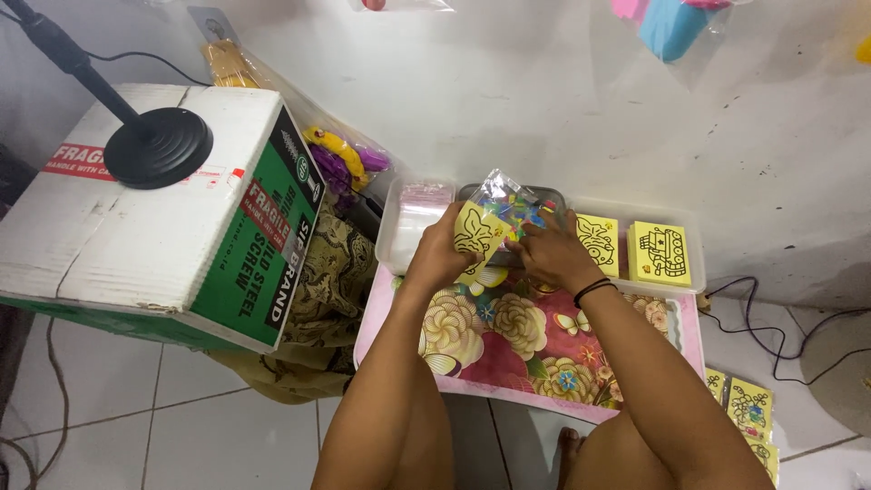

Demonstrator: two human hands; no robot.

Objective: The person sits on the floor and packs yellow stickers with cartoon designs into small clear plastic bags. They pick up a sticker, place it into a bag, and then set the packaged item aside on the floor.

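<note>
Standing at the left is the biggest thing in view, a white and green cardboard box (154, 213) with a round black stand base (158, 147) resting on its top. Beside it, against the white wall, sits a low pink counter (531, 349) printed with large flowers and butterflies. Along its far edge lies a clear plastic tray (404, 227), and at the tray's right end 2 stacks of yellow cards (660, 252) with black line drawings stand side by side. More yellow cards (749, 406) lie on the tiled floor to the right of the counter.

Over the middle of the tray both hands meet. The left hand (442, 254) is closed around a yellow card (478, 232) that sits at the mouth of a small clear plastic bag (504, 195). The right hand (550, 251), with a black band on its wrist, pinches the bag from the other side, just beside the left. The bag tilts upward and holds small coloured bits that are too small to make out.
</note>
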